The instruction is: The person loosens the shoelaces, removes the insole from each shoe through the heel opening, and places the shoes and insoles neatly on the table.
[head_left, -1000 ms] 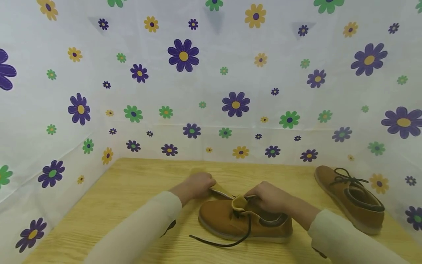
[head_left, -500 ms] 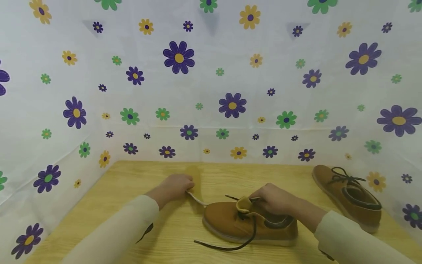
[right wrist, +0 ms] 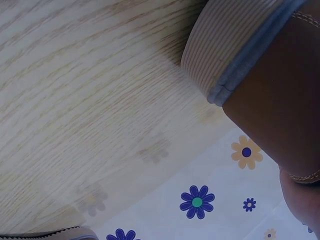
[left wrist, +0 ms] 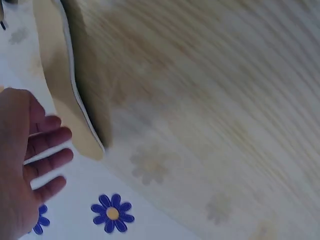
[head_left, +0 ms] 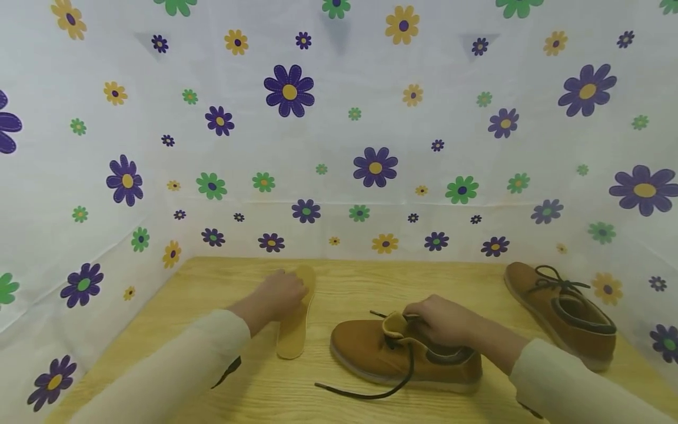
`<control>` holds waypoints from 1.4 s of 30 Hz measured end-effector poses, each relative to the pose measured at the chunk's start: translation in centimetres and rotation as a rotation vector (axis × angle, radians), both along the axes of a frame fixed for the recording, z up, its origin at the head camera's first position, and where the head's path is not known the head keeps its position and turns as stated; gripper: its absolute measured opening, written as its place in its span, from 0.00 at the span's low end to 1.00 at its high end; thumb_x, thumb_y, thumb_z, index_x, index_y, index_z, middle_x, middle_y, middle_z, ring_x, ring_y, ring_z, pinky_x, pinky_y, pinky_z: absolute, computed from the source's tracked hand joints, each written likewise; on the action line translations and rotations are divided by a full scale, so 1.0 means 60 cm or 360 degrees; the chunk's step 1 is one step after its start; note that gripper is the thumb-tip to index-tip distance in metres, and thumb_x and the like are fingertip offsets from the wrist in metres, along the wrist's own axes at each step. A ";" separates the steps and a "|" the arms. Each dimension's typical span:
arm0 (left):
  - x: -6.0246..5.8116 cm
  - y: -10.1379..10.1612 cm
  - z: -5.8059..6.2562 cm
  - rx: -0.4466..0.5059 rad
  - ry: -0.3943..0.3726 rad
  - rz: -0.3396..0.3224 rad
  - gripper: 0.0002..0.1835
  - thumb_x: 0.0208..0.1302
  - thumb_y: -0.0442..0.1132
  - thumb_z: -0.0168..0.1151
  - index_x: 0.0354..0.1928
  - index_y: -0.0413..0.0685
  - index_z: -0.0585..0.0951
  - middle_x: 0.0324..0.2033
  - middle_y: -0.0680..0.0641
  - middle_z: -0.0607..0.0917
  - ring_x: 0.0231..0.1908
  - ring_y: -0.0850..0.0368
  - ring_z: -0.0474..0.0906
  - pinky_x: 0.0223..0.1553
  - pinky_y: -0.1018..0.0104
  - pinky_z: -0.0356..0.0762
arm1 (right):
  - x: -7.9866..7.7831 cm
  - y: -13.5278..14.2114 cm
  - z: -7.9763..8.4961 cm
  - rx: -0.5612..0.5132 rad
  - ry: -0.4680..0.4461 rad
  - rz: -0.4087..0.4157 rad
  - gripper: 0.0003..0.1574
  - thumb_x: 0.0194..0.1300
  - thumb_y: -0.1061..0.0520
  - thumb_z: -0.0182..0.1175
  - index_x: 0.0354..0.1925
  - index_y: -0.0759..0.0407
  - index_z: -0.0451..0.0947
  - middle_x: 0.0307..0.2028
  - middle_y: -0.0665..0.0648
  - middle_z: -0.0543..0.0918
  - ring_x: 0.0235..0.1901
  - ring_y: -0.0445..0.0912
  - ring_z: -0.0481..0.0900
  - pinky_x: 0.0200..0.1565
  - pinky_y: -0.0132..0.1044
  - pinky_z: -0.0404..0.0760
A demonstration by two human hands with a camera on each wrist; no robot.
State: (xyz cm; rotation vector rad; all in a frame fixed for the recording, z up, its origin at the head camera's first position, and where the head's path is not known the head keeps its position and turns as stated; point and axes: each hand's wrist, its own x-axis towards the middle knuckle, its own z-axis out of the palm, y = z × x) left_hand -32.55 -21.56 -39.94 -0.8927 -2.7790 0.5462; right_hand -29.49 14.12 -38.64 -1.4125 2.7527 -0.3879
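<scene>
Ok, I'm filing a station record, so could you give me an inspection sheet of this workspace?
Surface: wood-grain table.
Job's things: shoe upright, its loose lace trailing onto the table; insole lying to the shoe's left.
Clutter: second shoe at the right, lace tied in a bow.
Grippers: left grip, a bare hand, relaxed at the insole, contact unclear; right grip holds the shoe at its opening.
Cables: nothing seen.
Surroundings: flowered sheet behind and on both sides.

Insole point(left wrist: 61, 90): tan and pale-edged, it slanted from the upper left to left of centre.
Left hand point(left wrist: 17, 160): it showed at the left edge, fingers point(left wrist: 55, 160) spread beside the insole; contact was unclear.
Bench point(left wrist: 210, 100): wood grain filled the right.
Cloth point(left wrist: 80, 190): white, purple-flowered, it showed lower left.
</scene>
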 end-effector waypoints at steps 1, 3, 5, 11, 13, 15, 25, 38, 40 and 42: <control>-0.001 0.010 -0.002 0.0016 0.0011 0.0065 0.15 0.57 0.49 0.56 0.17 0.52 0.72 0.18 0.53 0.74 0.24 0.55 0.68 0.35 0.57 0.69 | 0.002 0.001 0.001 -0.0001 -0.0012 -0.0014 0.07 0.64 0.59 0.55 0.30 0.48 0.75 0.23 0.39 0.74 0.21 0.32 0.67 0.28 0.27 0.73; -0.002 0.026 -0.009 0.0039 0.0032 0.0195 0.20 0.56 0.53 0.52 0.12 0.51 0.68 0.15 0.52 0.70 0.22 0.54 0.67 0.33 0.56 0.69 | 0.005 0.001 0.001 -0.0005 -0.0007 -0.0028 0.07 0.64 0.60 0.55 0.31 0.49 0.75 0.22 0.40 0.74 0.20 0.32 0.67 0.28 0.27 0.73; 0.000 0.036 -0.019 0.0059 0.0026 0.0278 0.23 0.56 0.55 0.48 0.08 0.52 0.65 0.11 0.53 0.66 0.19 0.54 0.64 0.30 0.55 0.69 | 0.007 0.002 0.001 -0.0005 -0.0016 -0.0039 0.06 0.64 0.60 0.55 0.31 0.49 0.75 0.22 0.40 0.74 0.20 0.32 0.67 0.28 0.27 0.73; 0.017 0.032 -0.056 0.0261 -0.0007 0.0324 0.21 0.56 0.48 0.48 0.07 0.51 0.64 0.09 0.53 0.66 0.15 0.55 0.63 0.26 0.55 0.69 | 0.001 -0.004 0.002 0.0012 0.0040 -0.0028 0.10 0.64 0.62 0.53 0.28 0.48 0.72 0.20 0.40 0.69 0.20 0.34 0.63 0.27 0.27 0.70; 0.020 0.024 -0.062 0.0259 0.0057 0.0323 0.20 0.57 0.47 0.49 0.08 0.51 0.66 0.09 0.53 0.68 0.14 0.55 0.65 0.28 0.54 0.69 | -0.002 -0.011 0.005 -0.0003 0.0063 -0.0011 0.11 0.63 0.63 0.53 0.27 0.48 0.72 0.20 0.40 0.69 0.20 0.34 0.63 0.27 0.27 0.69; 0.022 0.018 -0.063 0.0232 0.0103 0.0300 0.20 0.57 0.47 0.50 0.09 0.51 0.66 0.08 0.52 0.68 0.13 0.54 0.64 0.28 0.55 0.69 | -0.005 -0.016 0.006 -0.0013 0.0071 -0.0013 0.11 0.63 0.62 0.53 0.26 0.49 0.71 0.20 0.41 0.69 0.20 0.35 0.63 0.26 0.28 0.69; 0.014 0.002 -0.068 0.0193 0.0036 0.0261 0.18 0.58 0.46 0.48 0.12 0.49 0.68 0.11 0.51 0.70 0.16 0.53 0.67 0.30 0.54 0.69 | 0.001 -0.002 0.001 0.0014 0.0072 -0.0318 0.15 0.64 0.58 0.53 0.21 0.47 0.69 0.18 0.42 0.69 0.20 0.36 0.65 0.25 0.29 0.70; 0.013 -0.049 -0.073 0.0191 0.0036 0.0306 0.18 0.57 0.46 0.49 0.12 0.50 0.67 0.11 0.50 0.69 0.15 0.54 0.66 0.25 0.55 0.68 | 0.001 0.005 -0.002 0.0053 0.0077 -0.0646 0.17 0.62 0.58 0.54 0.17 0.49 0.66 0.16 0.46 0.70 0.18 0.40 0.67 0.24 0.34 0.69; 0.014 -0.057 -0.071 0.0195 0.0025 0.0314 0.18 0.58 0.46 0.49 0.12 0.50 0.67 0.11 0.50 0.69 0.15 0.54 0.66 0.23 0.55 0.68 | 0.000 0.007 -0.002 0.0077 0.0074 -0.0701 0.17 0.61 0.59 0.54 0.17 0.50 0.65 0.16 0.46 0.70 0.18 0.40 0.67 0.24 0.34 0.70; 0.015 -0.065 -0.069 0.0210 0.0013 0.0338 0.18 0.58 0.46 0.48 0.13 0.50 0.67 0.11 0.51 0.69 0.15 0.54 0.65 0.24 0.56 0.67 | -0.001 0.010 -0.001 0.0084 0.0053 -0.0758 0.16 0.60 0.60 0.54 0.17 0.50 0.66 0.17 0.47 0.71 0.19 0.41 0.68 0.24 0.34 0.70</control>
